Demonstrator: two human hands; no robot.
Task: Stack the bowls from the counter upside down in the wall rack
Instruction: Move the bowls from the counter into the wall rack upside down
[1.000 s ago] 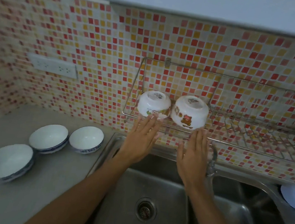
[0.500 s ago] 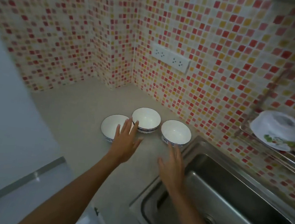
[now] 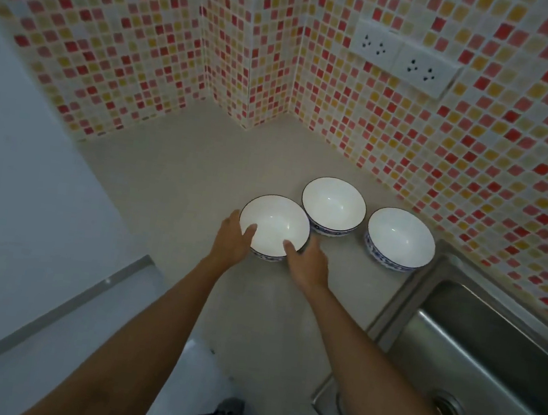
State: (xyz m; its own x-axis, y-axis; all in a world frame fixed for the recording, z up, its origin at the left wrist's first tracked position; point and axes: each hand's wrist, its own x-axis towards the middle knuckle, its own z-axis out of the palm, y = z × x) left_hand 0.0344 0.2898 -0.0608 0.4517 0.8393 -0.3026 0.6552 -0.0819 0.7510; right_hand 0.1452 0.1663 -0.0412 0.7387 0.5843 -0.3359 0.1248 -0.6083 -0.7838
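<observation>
Bowls: three upright, mouths up, near table's (image 3: 200,177) back edge | left hand (image 3: 231,240) and right hand (image 3: 307,263) grip nearest bowl (image 3: 273,226), fingers hidden behind it | rack out of frame

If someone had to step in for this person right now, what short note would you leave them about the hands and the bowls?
Left hand: grips the left side of the nearest bowl, thumb over the rim.
Right hand: grips the same bowl's right side, thumb over the rim.
That bowl sits upright on the counter, not visibly lifted.
Two more upright bowls wait there: the middle bowl close beside it, the right bowl near the sink.
The wall rack is out of view.
Left to do: carry all three bowls to the rack and set them upside down.
</observation>
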